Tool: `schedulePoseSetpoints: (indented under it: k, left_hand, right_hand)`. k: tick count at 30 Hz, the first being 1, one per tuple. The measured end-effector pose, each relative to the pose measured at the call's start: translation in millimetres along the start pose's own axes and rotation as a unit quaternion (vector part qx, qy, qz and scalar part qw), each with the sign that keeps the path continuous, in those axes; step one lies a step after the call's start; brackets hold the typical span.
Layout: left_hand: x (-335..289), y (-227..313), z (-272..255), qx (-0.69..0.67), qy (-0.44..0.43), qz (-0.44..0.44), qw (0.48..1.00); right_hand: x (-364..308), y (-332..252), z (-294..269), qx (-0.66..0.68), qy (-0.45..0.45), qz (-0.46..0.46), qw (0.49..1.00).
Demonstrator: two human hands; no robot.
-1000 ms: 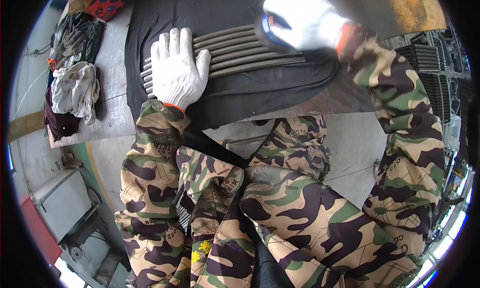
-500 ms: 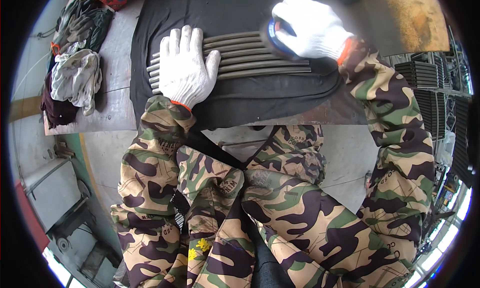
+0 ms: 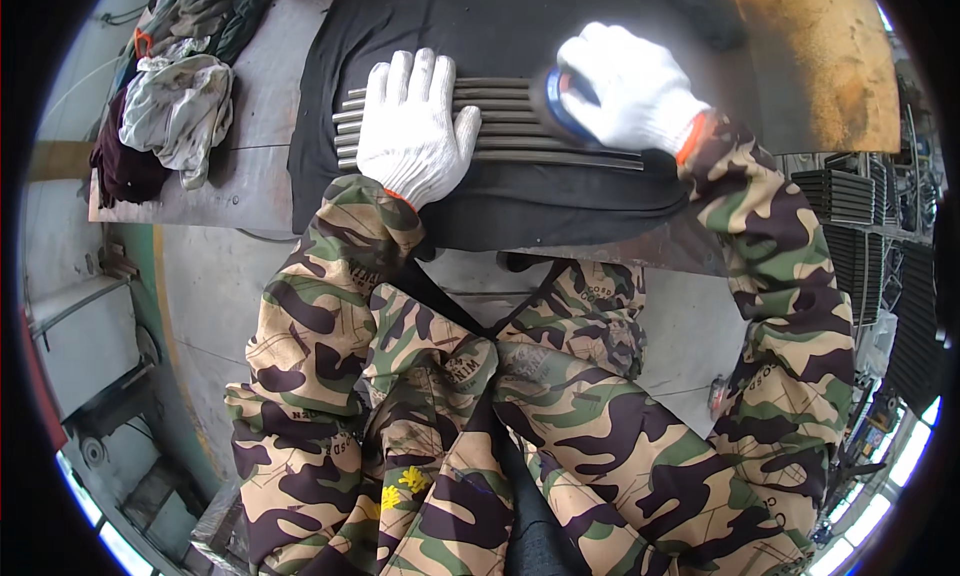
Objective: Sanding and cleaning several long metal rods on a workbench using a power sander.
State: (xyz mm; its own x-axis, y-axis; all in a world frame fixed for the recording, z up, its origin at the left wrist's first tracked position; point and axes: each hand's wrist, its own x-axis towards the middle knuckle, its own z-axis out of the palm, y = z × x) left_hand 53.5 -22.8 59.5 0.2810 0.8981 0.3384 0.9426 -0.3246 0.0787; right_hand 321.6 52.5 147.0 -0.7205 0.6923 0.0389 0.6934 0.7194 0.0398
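Several thin grey metal rods lie side by side on a black cloth, running left to right. My left hand, in a white knit glove with an orange cuff edge, rests flat across their left part, fingers stretched out together and thumb apart. Over the right part of the rods, my right hand, gloved the same way, is closed around a round, blue-rimmed thing. Motion blurs its outline, and the glove covers much of it, so its kind does not show. It hides the right ends of some rods.
A heap of dark and white rags lies on the metal table to the left. At the far right of the table is a rust-yellow board. Racks of dark metal parts stand beyond the right edge.
The scene has shifted rightward in view. My right hand has come nearer and slightly left along the rods with the blue-rimmed thing. My left hand keeps its place on the rods.
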Motion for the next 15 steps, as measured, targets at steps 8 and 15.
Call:
schedulePoseSetpoints:
  k: [8,15]
  left_hand:
    - [1.9,2.0,5.9,-0.003,0.043,0.018,0.999]
    - [-1.0,-0.4,0.4,-0.029,0.006,-0.012,0.999]
  right_hand:
    - [-7.5,-6.0,4.4,0.007,0.030,-0.026,0.999]
    - [-2.6,-28.7,-2.4,0.014,0.016,-0.047,0.999]
